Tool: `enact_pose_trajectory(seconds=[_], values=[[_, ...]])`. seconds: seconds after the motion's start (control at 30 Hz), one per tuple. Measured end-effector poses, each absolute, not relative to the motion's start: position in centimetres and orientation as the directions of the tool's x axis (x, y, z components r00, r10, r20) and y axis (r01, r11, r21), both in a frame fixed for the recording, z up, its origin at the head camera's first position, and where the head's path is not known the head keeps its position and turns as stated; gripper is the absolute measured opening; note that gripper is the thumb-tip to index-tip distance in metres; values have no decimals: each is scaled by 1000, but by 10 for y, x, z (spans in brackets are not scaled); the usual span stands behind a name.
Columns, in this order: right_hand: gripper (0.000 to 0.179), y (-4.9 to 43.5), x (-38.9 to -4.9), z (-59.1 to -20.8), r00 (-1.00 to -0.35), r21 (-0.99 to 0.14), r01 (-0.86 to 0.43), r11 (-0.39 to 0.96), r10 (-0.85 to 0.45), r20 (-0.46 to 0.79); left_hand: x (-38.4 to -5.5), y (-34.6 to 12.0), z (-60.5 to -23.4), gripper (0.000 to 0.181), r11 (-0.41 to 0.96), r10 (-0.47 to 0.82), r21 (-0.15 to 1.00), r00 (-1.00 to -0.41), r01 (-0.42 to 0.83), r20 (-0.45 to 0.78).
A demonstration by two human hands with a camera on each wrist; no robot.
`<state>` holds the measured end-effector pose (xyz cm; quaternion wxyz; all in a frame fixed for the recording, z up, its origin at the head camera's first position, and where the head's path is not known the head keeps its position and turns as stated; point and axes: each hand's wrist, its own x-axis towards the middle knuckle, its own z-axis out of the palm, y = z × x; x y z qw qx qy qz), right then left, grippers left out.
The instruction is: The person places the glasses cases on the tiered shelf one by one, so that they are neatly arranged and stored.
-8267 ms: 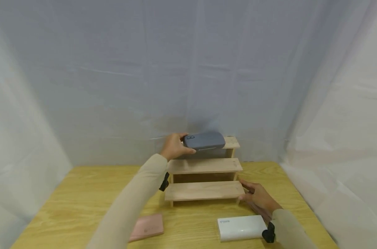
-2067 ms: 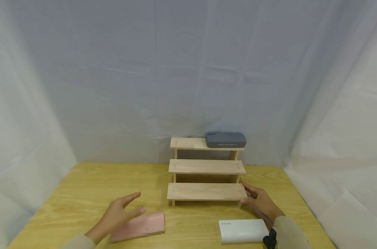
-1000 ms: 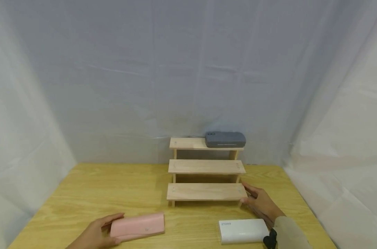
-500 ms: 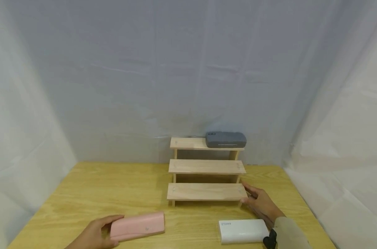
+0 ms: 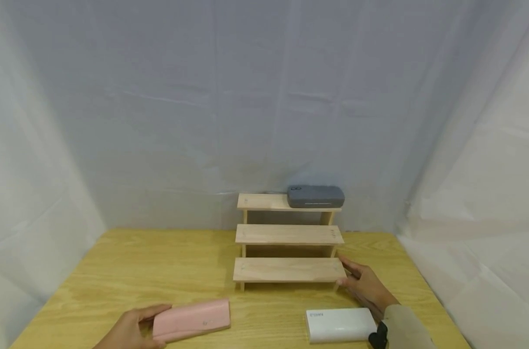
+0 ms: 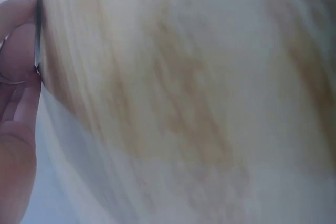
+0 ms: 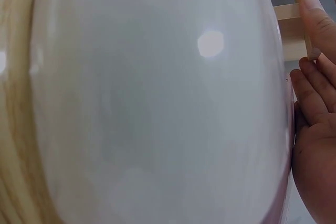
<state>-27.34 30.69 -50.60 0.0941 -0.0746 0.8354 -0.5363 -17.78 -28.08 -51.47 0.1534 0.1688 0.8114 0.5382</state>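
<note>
In the head view, my left hand (image 5: 131, 332) grips the left end of a flat pink case (image 5: 192, 320) with a flap, lying on the table. The left wrist view shows the fingers (image 6: 16, 51) against the case's edge. My right hand (image 5: 369, 287) holds the right end of the lowest step of a three-tier wooden shelf (image 5: 289, 270). In the right wrist view, the thumb and fingertips meet at the wood. On the top step, at its right, lies a grey glasses case (image 5: 315, 197).
A glossy white oblong case (image 5: 340, 325) lies on the wooden table (image 5: 159, 261), close to my right wrist. A dull mauve thing (image 5: 365, 303), partly hidden, lies under my right hand. Pale sheeting (image 5: 264, 121) hangs behind and at both sides.
The grey glasses case went from my left hand onto the top step. My left hand then came down left and took hold of the pink case. The right hand stays put.
</note>
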Motion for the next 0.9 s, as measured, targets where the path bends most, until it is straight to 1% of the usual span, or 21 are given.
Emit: enact_pose_trajectory(seconds=[0.13,0.23,0.53,0.63,0.77,0.9], values=[[85,306,-273,-508,-970,-927,7,376,-221,-97,-176,-282,-517,74,333,438,939,-896,92,-68],[84,307,-273,-508,-971,-920,-7,391,-224,-88,-176,-283,-519,72,331,431,939,-900,89,-67],[84,308,-274,-508,-969,-911,-29,412,-236,-75,-179,-283,-513,77,420,363,906,-926,59,-108],[83,309,-274,-509,-969,-909,-43,415,-240,-64,-179,-282,-507,77,464,341,883,-934,70,-105],[83,309,-275,-511,-970,-904,-53,425,-237,-54,-180,-281,-499,73,499,317,857,-947,124,-47],[84,308,-274,-510,-969,-913,-33,407,-238,-71,-183,-278,-488,72,470,325,859,-945,204,46]])
